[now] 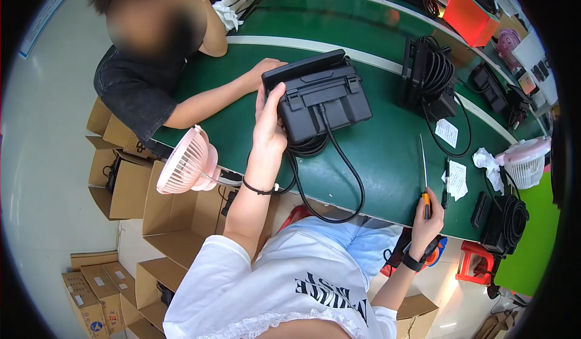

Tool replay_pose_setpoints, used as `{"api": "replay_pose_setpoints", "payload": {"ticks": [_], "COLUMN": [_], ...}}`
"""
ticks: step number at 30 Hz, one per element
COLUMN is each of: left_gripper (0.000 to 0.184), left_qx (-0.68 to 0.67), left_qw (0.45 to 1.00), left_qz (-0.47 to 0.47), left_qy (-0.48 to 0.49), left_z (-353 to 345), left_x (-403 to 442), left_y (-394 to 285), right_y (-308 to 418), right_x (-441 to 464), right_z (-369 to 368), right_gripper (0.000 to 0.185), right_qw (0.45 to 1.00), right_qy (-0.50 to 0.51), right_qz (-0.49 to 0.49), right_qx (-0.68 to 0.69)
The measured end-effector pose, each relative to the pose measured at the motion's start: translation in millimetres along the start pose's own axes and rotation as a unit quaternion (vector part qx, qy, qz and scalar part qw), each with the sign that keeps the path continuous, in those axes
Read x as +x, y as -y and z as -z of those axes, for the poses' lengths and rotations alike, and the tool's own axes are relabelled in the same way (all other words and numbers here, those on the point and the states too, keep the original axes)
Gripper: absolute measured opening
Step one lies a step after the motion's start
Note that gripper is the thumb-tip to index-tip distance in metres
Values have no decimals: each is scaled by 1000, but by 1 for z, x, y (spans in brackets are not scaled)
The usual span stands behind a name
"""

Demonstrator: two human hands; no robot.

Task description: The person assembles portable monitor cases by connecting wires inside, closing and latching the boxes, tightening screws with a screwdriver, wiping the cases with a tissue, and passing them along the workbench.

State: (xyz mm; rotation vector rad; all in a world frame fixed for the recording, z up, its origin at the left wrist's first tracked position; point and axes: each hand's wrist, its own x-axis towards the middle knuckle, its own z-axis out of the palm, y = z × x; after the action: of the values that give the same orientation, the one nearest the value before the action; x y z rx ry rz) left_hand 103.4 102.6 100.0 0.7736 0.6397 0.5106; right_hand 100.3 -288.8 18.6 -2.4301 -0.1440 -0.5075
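Note:
My left hand (270, 118) is closed round the left end of a black device (324, 100) with latches on its side, held up over the green table (387, 151). A black cable comes out of the device and loops down past the table's front edge; more cable is coiled beneath it. At the right, my right hand (428, 213) grips a screwdriver (426, 206) by its orange and black handle, its long shaft pointing away from me. A black pen (446, 184) and a paper slip (458, 179) lie just right of the screwdriver.
A co-worker (148, 66) leans on the table at the upper left, one hand behind the device. A pink fan (189, 162) stands at the left edge. Another black device (417, 78) with coiled cable is at the back right. Cardboard boxes (175, 218) stand on the floor.

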Motion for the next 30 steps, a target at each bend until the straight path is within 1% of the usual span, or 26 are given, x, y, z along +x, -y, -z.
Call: {"api": "replay_pose_setpoints", "payload": {"ticks": [2, 4, 6, 15, 18, 24, 26, 30], "left_gripper": [63, 64, 67, 73, 81, 80, 76, 77], "left_qx": [4, -12, -31, -39, -41, -53, -75, -114], "left_qw": [1000, 1000, 998, 996, 993, 993, 994, 993], "left_qz": [7, 28, 53, 75, 108, 105, 79, 41], "left_qy": [-11, 5, 8, 7, 17, 14, 10, -10], "left_z": [5, 14, 20, 23, 26, 31, 33, 28], "left_x": [11, 24, 33, 37, 39, 39, 42, 35], "left_y": [8, 11, 11, 11, 9, 12, 15, 7], "right_y": [-2, -3, 0, 1, 2, -3, -3, -3], "right_x": [0, 0, 0, -2, -1, -2, -2, -1], "right_z": [1, 1, 0, -3, -3, -3, -3, -1], "right_gripper": [25, 25, 26, 26, 26, 27, 27, 28], "right_qw": [1000, 1000, 1000, 997, 995, 995, 995, 994], "right_qy": [3, 3, -2, -25, -27, -28, -27, -22], "right_qz": [2, 7, -11, -44, -59, -62, -64, -65], "right_qx": [1, 1, 23, 55, 71, 73, 77, 87]}}
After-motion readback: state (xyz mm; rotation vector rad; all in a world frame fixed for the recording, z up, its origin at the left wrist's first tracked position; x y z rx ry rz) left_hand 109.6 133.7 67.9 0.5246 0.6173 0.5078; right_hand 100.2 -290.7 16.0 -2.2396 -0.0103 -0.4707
